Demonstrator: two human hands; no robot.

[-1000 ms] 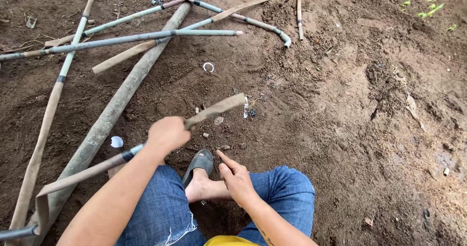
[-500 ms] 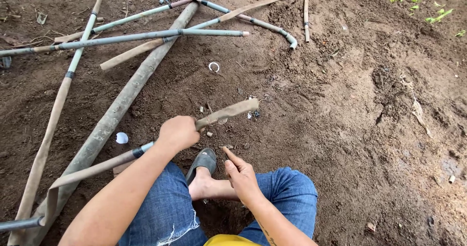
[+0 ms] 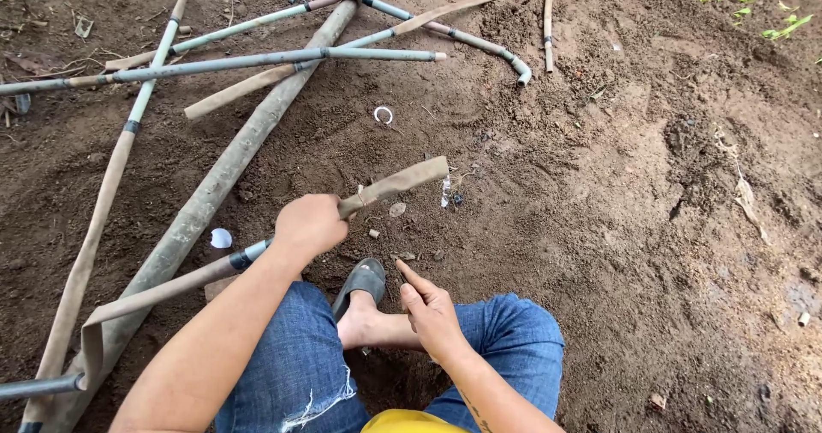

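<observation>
Ground: bare brown soil (image 3: 651,228) fills the view from above, with small green plants (image 3: 771,22) at the top right edge.
Person: crouched low, seen from their own head; blue jeans (image 3: 291,356) cover both knees, and one foot in a grey sandal (image 3: 364,281) rests on the dirt between them.
Left hand: the left hand (image 3: 308,225) is closed in a fist around a flat, tan, dirt-stained hose (image 3: 396,183), gripping it near its free end.
Hose position: the free end sticks out up and to the right of the fist, raised above the soil; the rest runs down and to the left past a dark coupling (image 3: 240,260) and folds back near the lower left corner.
Right hand: the right hand (image 3: 432,311) holds nothing; its fingers are loosely extended and pointing up toward the hose, hovering just above the ankle and apart from the hose.
Nearby bits: a small white ring (image 3: 383,115) lies on the soil beyond the hose end, and a white scrap (image 3: 221,239) lies left of the fist.
Background: a thick grey pole (image 3: 214,193) runs diagonally from the lower left to the top centre, crossed near the top by several thinner pipes (image 3: 257,59) and flat hoses.
</observation>
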